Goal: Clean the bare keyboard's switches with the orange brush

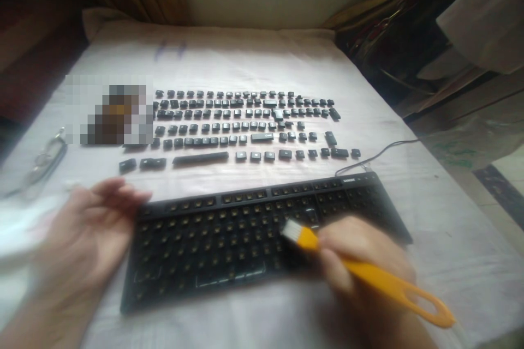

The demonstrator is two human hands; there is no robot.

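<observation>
A black keyboard with its keycaps taken off lies at a slant on the cloth, bare key stems showing. My right hand is closed round the yellow handle of a brush. The brush's pale bristles are over the middle-right part of the keyboard; blur hides whether they touch it. At the keyboard's left end is my left hand, its fingers loosely stretched and close to the upper left corner. It holds nothing that I can see. Beyond the keyboard, loose black keycaps stand in several rows.
A pale cloth covers the surface. The keyboard's cable runs off to the right edge. A pair of glasses seems to lie at the left, beside a pixelated patch. Clear plastic hangs at the right.
</observation>
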